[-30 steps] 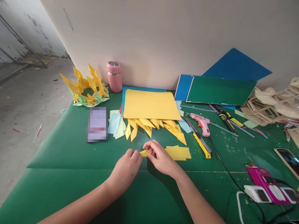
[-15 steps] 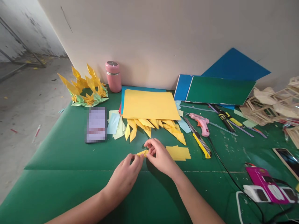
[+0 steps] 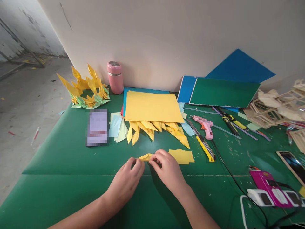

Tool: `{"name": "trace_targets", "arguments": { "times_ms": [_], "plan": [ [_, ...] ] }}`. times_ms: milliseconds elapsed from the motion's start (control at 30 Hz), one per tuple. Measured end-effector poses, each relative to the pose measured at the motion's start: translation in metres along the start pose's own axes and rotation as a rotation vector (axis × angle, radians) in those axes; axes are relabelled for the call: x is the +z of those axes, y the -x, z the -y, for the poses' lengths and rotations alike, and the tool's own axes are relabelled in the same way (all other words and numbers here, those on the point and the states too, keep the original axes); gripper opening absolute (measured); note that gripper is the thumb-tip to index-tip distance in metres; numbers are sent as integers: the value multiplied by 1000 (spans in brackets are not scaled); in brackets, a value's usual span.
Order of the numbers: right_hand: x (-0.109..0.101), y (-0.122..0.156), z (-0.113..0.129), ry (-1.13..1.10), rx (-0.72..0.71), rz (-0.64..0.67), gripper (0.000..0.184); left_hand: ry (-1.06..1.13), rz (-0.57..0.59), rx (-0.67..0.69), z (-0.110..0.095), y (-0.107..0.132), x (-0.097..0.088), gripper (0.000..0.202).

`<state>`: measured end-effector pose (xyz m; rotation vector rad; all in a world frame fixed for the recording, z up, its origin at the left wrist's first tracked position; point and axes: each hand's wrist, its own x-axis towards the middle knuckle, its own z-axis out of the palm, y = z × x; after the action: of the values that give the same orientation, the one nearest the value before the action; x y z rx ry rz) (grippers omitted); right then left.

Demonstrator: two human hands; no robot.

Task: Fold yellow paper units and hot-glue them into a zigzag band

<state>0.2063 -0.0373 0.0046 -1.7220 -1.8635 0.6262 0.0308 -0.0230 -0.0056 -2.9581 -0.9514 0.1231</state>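
Between my two hands is a small folded piece of yellow paper (image 3: 145, 157), held just above the green table. My left hand (image 3: 130, 175) pinches its left end with thumb and fingers. At the right end, my right hand (image 3: 165, 165) has thumb and forefinger pressed together on the paper. Beside my right hand lie loose yellow paper slips (image 3: 182, 156). Beyond both hands, several folded yellow paper pieces (image 3: 149, 125) with pointed tips stick out from under a stack of yellow sheets (image 3: 153, 106).
A paper crown (image 3: 88, 92), a pink flask (image 3: 115, 78) and a blurred-out flat item (image 3: 97, 127) stand or lie at the left. To the right are a pink glue gun (image 3: 205, 125), a yellow utility knife (image 3: 205, 148), a black cord and a magenta power strip (image 3: 269, 187).
My right hand has come down and its fingers have closed on the right end of the folded paper. My left hand stays nearly in place.
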Motion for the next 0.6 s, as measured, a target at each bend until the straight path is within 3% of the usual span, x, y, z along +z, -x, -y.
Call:
{"name": "trace_targets", "arguments": {
  "times_ms": [367, 600],
  "plan": [
    [12, 0, 2, 239, -145, 32, 24, 28, 4, -12, 0, 1, 0, 56],
    [20, 2, -3, 266, -131, 9, 27, 63, -1, -23, 1, 1, 3, 57]
  ]
}}
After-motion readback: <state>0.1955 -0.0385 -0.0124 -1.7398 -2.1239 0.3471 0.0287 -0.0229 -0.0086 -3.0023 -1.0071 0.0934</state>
